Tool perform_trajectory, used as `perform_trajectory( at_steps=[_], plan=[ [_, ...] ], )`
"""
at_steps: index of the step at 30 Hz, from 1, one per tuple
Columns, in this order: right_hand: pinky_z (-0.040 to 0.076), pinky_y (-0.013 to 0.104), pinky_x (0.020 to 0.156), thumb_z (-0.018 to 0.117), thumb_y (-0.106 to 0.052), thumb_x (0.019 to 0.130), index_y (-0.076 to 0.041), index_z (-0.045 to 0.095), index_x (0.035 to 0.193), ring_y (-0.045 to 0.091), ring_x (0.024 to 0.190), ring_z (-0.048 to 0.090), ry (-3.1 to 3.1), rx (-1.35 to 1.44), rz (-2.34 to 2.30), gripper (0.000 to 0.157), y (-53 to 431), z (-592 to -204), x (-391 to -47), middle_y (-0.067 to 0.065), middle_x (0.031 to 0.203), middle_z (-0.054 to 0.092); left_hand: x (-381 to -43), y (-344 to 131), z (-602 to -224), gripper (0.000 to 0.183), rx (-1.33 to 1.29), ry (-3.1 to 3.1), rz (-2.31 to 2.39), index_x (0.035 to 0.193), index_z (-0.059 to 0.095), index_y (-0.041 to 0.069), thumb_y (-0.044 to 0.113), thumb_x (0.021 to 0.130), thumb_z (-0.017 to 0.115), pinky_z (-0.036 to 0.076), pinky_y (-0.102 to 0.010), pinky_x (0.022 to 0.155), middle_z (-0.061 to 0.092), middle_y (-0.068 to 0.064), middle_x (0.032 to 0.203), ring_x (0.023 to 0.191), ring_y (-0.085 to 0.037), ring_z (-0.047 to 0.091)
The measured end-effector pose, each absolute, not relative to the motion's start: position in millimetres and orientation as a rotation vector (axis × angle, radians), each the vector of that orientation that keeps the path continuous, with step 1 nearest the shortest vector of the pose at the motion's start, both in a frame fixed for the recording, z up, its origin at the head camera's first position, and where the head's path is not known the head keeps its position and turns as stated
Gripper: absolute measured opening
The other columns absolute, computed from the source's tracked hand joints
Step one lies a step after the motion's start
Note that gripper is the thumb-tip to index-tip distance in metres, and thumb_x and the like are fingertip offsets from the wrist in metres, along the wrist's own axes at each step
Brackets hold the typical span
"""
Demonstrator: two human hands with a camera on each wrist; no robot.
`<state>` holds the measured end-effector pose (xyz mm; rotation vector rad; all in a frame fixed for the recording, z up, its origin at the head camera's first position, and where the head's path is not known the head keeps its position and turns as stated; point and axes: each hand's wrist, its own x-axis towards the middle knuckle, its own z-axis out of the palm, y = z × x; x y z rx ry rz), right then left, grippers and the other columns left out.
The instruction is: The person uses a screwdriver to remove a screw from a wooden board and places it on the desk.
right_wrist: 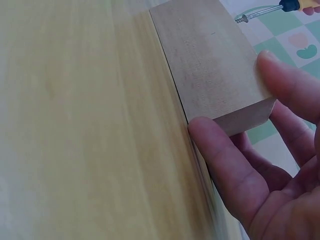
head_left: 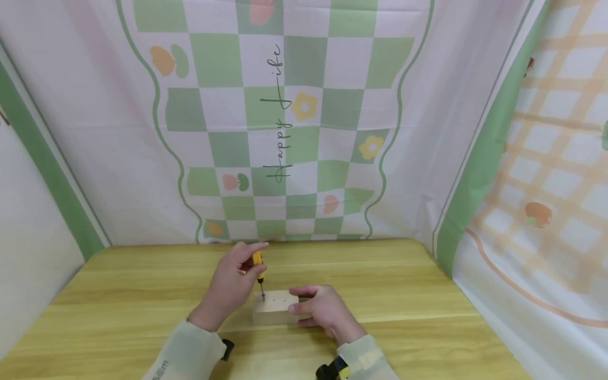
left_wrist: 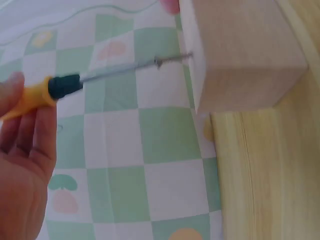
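Wooden block (head_left: 277,311): is lying flat on the table (head_left: 404,301) in front of the person, with small dark marks (head_left: 274,301) showing on its top to the right of the screw.
Screw (left_wrist: 172,59): is standing in that top face near the left end, much of its length showing above the wood; so shallow a bite is probably leaving it easy to knock crooked.
Screwdriver (left_wrist: 67,86): is meeting the screw's head with its tip; any sideways push is risking a slip off the head and a scratch in the wood.
Left hand (head_left: 233,282): is holding the yellow handle, its fingers curling narrowly round it; a wobbling wrist would be pulling the shaft out of line.
Right hand (head_left: 325,311): is gripping the block's right end, its fingers spreading only as wide as the wood.
Swivel risk: since the fingers are steadying only the end away from the screw, a hard twist could be turning the whole block.
Lean: shaft and screw seem to be tilting slightly in the head view; pressing along that angle would be driving the thread in crooked.
Skid path: a tip sliding rightward would be heading for the right fingers.
Split risk: the screw is sitting close to the end, so forcing it could be cracking the grain.
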<state>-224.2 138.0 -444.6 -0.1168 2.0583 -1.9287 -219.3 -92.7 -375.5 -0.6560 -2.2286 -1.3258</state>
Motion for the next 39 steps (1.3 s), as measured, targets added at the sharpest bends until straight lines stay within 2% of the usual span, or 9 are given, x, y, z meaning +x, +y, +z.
perform_trajectory(
  at_steps=[4, 10, 13, 20, 27, 30, 32, 36, 39],
  plan=[
    [0.060, 0.045, 0.073, 0.082, -0.006, 0.083, -0.001, 0.069, 0.122, 0.026, 0.095, 0.067, 2.050, -0.120, -1.929, 0.042, 138, -444, -224, 0.014, 0.130, 0.061, -220, -93, -376, 0.047, -0.694, -2.215, -1.283, 0.127, 0.069, 0.015, -0.004, 0.085, 0.076, 0.054, -0.026, 0.066, 0.054, 0.005, 0.090, 0.074, -0.011, 0.055],
    [0.059, 0.045, 0.074, 0.082, -0.005, 0.081, -0.002, 0.070, 0.121, 0.027, 0.096, 0.066, 2.049, -0.098, -1.929, 0.042, 137, -443, -225, 0.013, 0.129, 0.062, -221, -105, -370, 0.049, -0.835, -2.308, -1.653, 0.133, 0.063, 0.018, -0.011, 0.093, 0.061, 0.056, -0.034, 0.082, 0.066, 0.000, 0.116, 0.100, -0.023, 0.066],
    [0.059, 0.045, 0.074, 0.083, -0.005, 0.081, -0.003, 0.070, 0.121, 0.027, 0.097, 0.066, 2.053, -0.098, -1.927, 0.042, 137, -444, -226, 0.013, 0.129, 0.062, -221, -108, -369, 0.047, -0.824, -2.337, -1.687, 0.131, 0.065, 0.020, -0.008, 0.094, 0.062, 0.057, -0.033, 0.078, 0.069, 0.000, 0.110, 0.095, -0.024, 0.068],
    [0.059, 0.045, 0.074, 0.083, -0.007, 0.081, -0.003, 0.070, 0.121, 0.027, 0.098, 0.066, 2.052, -0.101, -1.927, 0.043, 138, -446, -226, 0.014, 0.130, 0.061, -220, -99, -372, 0.041, -0.594, -2.279, -1.614, 0.125, 0.071, 0.020, 0.002, 0.087, 0.075, 0.058, -0.032, 0.069, 0.071, 0.003, 0.090, 0.080, -0.019, 0.067],
    [0.059, 0.045, 0.074, 0.083, -0.008, 0.081, -0.002, 0.069, 0.122, 0.027, 0.098, 0.065, 2.054, -0.097, -1.923, 0.043, 138, -446, -226, 0.014, 0.129, 0.061, -218, -92, -381, 0.040, -0.603, -2.157, -1.225, 0.123, 0.071, 0.011, 0.003, 0.084, 0.079, 0.054, -0.026, 0.061, 0.059, 0.006, 0.086, 0.071, -0.009, 0.057],
    [0.059, 0.046, 0.074, 0.083, -0.007, 0.081, -0.002, 0.069, 0.122, 0.027, 0.098, 0.066, 2.059, -0.101, -1.921, 0.043, 138, -446, -226, 0.014, 0.129, 0.061, -217, -94, -384, 0.039, -0.562, -2.151, -1.176, 0.122, 0.070, 0.011, 0.003, 0.085, 0.079, 0.052, -0.025, 0.059, 0.054, 0.005, 0.085, 0.070, -0.008, 0.053],
    [0.059, 0.046, 0.074, 0.083, -0.006, 0.081, -0.002, 0.069, 0.122, 0.027, 0.098, 0.066, 2.062, -0.101, -1.922, 0.044, 137, -446, -226, 0.014, 0.130, 0.061, -216, -97, -384, 0.040, -0.577, -2.177, -1.225, 0.125, 0.069, 0.012, 0.004, 0.087, 0.078, 0.055, -0.026, 0.063, 0.056, 0.004, 0.088, 0.074, -0.009, 0.057],
    [0.059, 0.046, 0.073, 0.082, -0.005, 0.081, -0.001, 0.069, 0.122, 0.027, 0.099, 0.065, 2.062, -0.092, -1.927, 0.044, 137, -446, -225, 0.014, 0.130, 0.061, -214, -104, -378, 0.050, -0.706, -2.264, -1.434, 0.136, 0.062, 0.019, -0.002, 0.092, 0.069, 0.057, -0.030, 0.080, 0.064, 0.002, 0.110, 0.096, -0.015, 0.063],
    [0.059, 0.046, 0.074, 0.082, -0.005, 0.081, -0.001, 0.068, 0.123, 0.027, 0.099, 0.065, 2.054, -0.092, -1.928, 0.044, 137, -446, -225, 0.014, 0.130, 0.061, -214, -108, -375, 0.054, -0.765, -2.301, -1.576, 0.139, 0.060, 0.022, -0.008, 0.093, 0.064, 0.056, -0.033, 0.084, 0.066, -0.002, 0.120, 0.104, -0.018, 0.065]
  ],
)
